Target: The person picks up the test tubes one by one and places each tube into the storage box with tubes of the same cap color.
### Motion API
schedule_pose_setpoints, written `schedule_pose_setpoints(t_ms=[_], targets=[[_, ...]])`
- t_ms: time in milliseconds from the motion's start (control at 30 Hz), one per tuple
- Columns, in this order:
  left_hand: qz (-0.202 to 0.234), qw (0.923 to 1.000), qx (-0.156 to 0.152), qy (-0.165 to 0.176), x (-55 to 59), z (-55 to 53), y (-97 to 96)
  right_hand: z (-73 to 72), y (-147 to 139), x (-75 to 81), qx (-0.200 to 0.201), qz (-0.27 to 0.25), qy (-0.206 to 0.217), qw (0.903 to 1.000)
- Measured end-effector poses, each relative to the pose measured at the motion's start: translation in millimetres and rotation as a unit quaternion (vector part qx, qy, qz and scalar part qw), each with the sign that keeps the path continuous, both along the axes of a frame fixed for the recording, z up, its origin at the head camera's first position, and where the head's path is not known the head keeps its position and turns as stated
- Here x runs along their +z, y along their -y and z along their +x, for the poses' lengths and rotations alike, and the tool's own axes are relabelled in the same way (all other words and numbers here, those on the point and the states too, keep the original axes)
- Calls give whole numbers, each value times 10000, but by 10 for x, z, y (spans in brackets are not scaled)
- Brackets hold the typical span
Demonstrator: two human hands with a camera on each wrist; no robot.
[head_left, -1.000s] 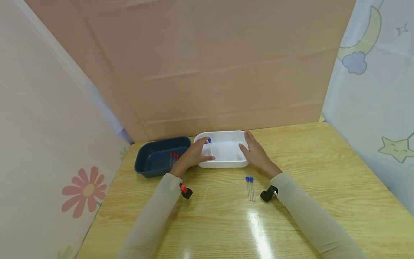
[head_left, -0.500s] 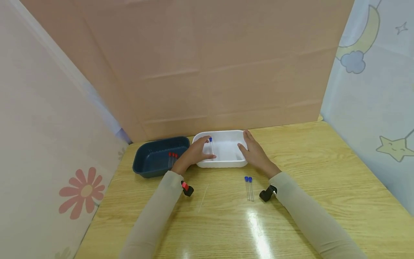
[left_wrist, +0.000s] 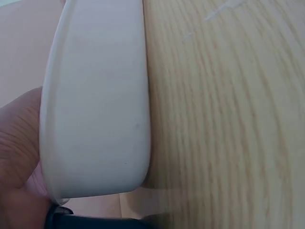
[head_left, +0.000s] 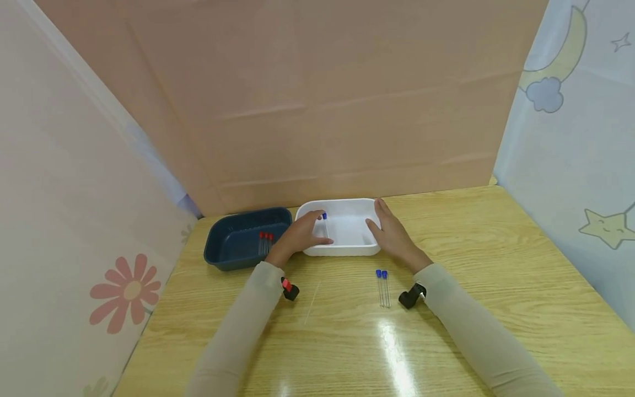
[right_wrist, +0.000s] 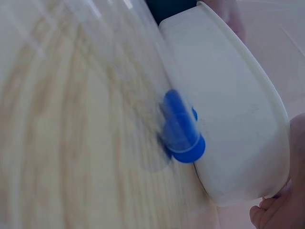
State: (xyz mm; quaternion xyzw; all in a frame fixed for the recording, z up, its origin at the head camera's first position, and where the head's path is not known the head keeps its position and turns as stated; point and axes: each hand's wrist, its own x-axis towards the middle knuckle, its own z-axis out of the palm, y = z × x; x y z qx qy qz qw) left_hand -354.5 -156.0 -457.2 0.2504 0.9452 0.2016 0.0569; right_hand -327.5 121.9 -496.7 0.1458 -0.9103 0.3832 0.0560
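Observation:
My left hand point(head_left: 299, 233) reaches over the left end of the white plastic tray point(head_left: 347, 251). Its fingers and thumb hold a clear test tube with a blue cap point(head_left: 324, 216) inside the tray, finger near the cap and thumb near the other end. At the tray's right end, my right hand point(head_left: 395, 236) grips the wall, thumb inside and fingers outside. In the left wrist view the tray wall point(left_wrist: 95, 105) hides the tube and most of the left hand point(left_wrist: 19, 143). Fingers of the right hand point(right_wrist: 276, 207) curl past the tray end in the right wrist view.
Two blue-capped test tubes point(head_left: 382, 289) lie side by side on the wooden table point(head_left: 342, 331), in front of the white tray. Left of it stands a dark blue tray point(head_left: 225, 259) with red-capped test tubes point(head_left: 265, 237). A brown backdrop point(head_left: 307, 110) rises behind.
My left hand and the tube in it have shifted slightly right inside the white tray. The right hand stays at the tray's end.

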Motion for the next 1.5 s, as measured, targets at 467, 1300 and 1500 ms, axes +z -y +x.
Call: schedule_pose_setpoints(t_ms=[467, 1300, 1500], targets=[[-248, 9994, 221, -103, -4, 25, -56, 5, -3, 4, 52, -55, 18, 10000], [-962, 9953, 69, 40, 28, -21, -111, 31, -2, 34, 31, -116, 109, 9999], [-1160, 9932, 49, 114, 52, -13, -129, 30, -13, 32, 46, -74, 26, 10000]])
